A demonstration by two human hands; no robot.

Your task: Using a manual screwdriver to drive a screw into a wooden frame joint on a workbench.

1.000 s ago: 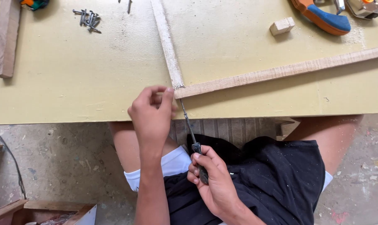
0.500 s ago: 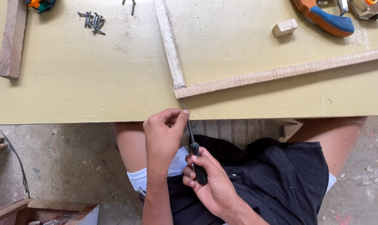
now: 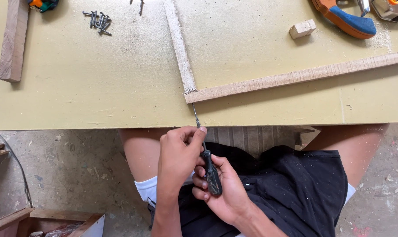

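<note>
Right hand: the right hand [image 3: 223, 193] is curled around the black handle of a slim metal-shafted screwdriver [image 3: 206, 157], fingers wrapped shut on the grip, just off the desk's near edge and above the lap.
Left hand: the left hand [image 3: 178, 156] lies against the tool's shaft, thumb and fingertips pinching the thin metal just above the handle.
Screwdriver: it tilts away from the person, tip up over the near edge of the flat pale-yellow desk [image 3: 98, 96], ending just short of the corner joint of two strips.
Wooden strips: a whitish narrow wooden strip [image 3: 179, 46] runs from the far edge toward the near edge; a longer raw light-brown wooden strip [image 3: 295, 78] meets its near end and runs to the right edge, rising slightly.
Small block: a small pale wooden block [image 3: 302, 29] sits near the far right.
Saw handle: an orange and blue tool handle [image 3: 346, 19] lies at the far right corner.
Screws: a heap of dark screws [image 3: 98, 21] rests toward the far left.
Plank: a short brown wooden plank [image 3: 13, 41] lies along the left edge.
</note>
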